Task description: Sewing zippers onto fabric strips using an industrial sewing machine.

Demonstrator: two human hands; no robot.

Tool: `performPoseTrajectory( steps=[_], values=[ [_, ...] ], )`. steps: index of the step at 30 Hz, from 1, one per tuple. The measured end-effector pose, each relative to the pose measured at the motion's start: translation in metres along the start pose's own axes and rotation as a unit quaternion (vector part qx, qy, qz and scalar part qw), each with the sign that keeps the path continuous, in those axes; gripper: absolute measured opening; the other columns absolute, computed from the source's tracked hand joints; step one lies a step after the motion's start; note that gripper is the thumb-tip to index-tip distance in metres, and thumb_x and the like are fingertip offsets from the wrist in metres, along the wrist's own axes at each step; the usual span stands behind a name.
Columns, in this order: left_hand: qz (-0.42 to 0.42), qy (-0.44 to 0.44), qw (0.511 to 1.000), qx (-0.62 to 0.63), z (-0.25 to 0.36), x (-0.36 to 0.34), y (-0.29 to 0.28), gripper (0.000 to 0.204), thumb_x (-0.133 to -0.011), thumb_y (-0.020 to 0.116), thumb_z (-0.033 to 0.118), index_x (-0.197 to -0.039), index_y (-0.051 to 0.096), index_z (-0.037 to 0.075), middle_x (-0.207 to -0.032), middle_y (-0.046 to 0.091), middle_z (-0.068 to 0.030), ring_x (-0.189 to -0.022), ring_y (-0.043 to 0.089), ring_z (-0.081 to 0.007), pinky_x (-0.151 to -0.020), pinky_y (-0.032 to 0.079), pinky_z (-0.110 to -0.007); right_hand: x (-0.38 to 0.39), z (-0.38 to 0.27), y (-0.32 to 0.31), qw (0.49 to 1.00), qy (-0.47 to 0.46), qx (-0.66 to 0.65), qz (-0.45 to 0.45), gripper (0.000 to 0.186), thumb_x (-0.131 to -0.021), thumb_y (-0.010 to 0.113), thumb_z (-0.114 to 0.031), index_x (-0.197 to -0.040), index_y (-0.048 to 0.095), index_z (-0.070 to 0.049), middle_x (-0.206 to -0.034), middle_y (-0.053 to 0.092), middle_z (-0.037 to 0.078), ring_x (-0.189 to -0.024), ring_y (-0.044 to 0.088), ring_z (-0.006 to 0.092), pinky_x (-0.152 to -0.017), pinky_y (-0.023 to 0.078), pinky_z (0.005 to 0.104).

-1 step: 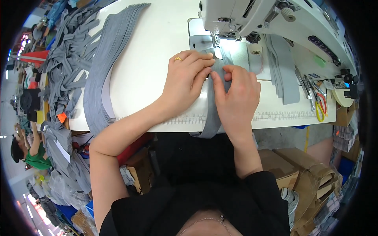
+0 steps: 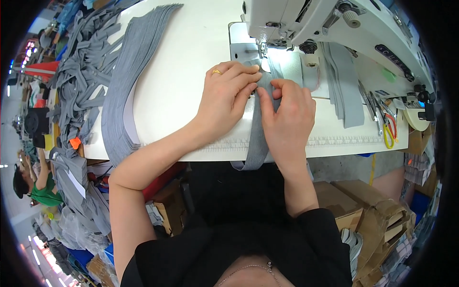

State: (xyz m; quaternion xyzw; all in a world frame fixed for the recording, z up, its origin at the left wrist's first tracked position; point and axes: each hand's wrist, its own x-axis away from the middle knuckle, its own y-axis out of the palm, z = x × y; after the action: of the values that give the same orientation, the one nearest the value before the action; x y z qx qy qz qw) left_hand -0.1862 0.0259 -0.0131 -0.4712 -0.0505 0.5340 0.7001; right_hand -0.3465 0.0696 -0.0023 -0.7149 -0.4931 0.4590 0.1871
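A grey fabric strip (image 2: 257, 143) runs from under the needle area of a white sewing machine (image 2: 275, 16) toward me, and its near end loops over the table edge. My left hand (image 2: 222, 98), with a ring on one finger, lies against the strip's left side, fingertips and thumb closed at its edge just below the presser foot (image 2: 262, 50). On the other side, my right hand (image 2: 290, 112) has its thumb on the strip and its bent forefinger at the right edge. Between the two hands the strip lies lengthwise; what is under the fingertips is hidden.
A curved stack of grey strips (image 2: 136, 62) lies left on the white table (image 2: 196, 38), beside a tangled heap of strips (image 2: 83, 71). More grey pieces (image 2: 351, 103), scissors (image 2: 389, 129) and metal tools are at right. Cardboard boxes (image 2: 373, 215) stand below; a person in green (image 2: 45, 191) is far left.
The strip's hanging near end has shifted slightly and its loop sits a little differently. Both hands stay in nearly the same place.
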Motion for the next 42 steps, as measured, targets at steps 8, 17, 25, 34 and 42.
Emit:
performPoseTrajectory(
  steps=[8, 17, 25, 34, 42],
  values=[
    [-0.002, -0.011, 1.0, -0.009, 0.013, 0.003, -0.004, 0.028, -0.093, 0.069, 0.011, -0.12, 0.073, 0.007, -0.133, 0.067, -0.0062, -0.127, 0.056, -0.0294, -0.114, 0.033, -0.048, -0.007, 0.01, -0.005, 0.942, 0.199, -0.25, -0.099, 0.016, -0.091, 0.071, -0.007, -0.106, 0.064, -0.003, -0.07, 0.061, 0.004, -0.066, 0.059, 0.0201, -0.063, 0.046, 0.036],
    [-0.045, -0.022, 0.995, -0.087, 0.018, 0.004, 0.0, 0.044, -0.095, 0.068, 0.017, -0.137, 0.061, 0.006, -0.147, 0.058, -0.007, -0.137, 0.049, -0.0326, -0.117, 0.025, -0.066, -0.023, 0.012, -0.005, 0.957, 0.156, -0.22, -0.109, 0.017, -0.094, 0.068, -0.009, -0.107, 0.06, -0.004, -0.067, 0.061, 0.007, -0.063, 0.061, 0.0256, -0.062, 0.047, 0.0395],
    [-0.038, -0.03, 0.994, -0.102, 0.016, 0.002, 0.003, 0.04, -0.096, 0.067, 0.016, -0.134, 0.064, 0.006, -0.147, 0.058, -0.0055, -0.134, 0.051, -0.0322, -0.117, 0.025, -0.063, -0.036, 0.035, -0.024, 0.978, -0.188, -0.04, -0.086, 0.023, -0.092, 0.072, -0.017, -0.111, 0.065, -0.006, -0.102, 0.066, 0.01, -0.093, 0.063, 0.0293, -0.075, 0.054, 0.0415],
    [0.007, -0.156, 0.988, 0.018, -0.02, -0.047, 0.006, 0.019, -0.089, 0.075, 0.027, -0.097, 0.077, 0.01, -0.097, 0.066, -0.0064, -0.098, 0.059, -0.0259, -0.091, 0.037, -0.042, -0.044, 0.066, -0.017, 0.94, -0.249, -0.154, -0.174, 0.026, -0.089, 0.075, -0.014, -0.114, 0.072, -0.006, -0.109, 0.066, 0.01, -0.1, 0.062, 0.0305, -0.081, 0.054, 0.0395],
    [-0.064, -0.227, 0.971, 0.027, -0.028, -0.069, 0.0, 0.023, -0.084, 0.08, 0.029, -0.085, 0.076, 0.006, -0.08, 0.07, -0.0049, -0.073, 0.066, -0.0151, -0.076, 0.048, -0.034, -0.045, 0.067, -0.017, 0.941, -0.259, -0.146, -0.162, 0.024, -0.09, 0.074, -0.016, -0.113, 0.071, -0.007, -0.106, 0.065, 0.008, -0.097, 0.062, 0.0288, -0.078, 0.055, 0.0393]
  ],
)
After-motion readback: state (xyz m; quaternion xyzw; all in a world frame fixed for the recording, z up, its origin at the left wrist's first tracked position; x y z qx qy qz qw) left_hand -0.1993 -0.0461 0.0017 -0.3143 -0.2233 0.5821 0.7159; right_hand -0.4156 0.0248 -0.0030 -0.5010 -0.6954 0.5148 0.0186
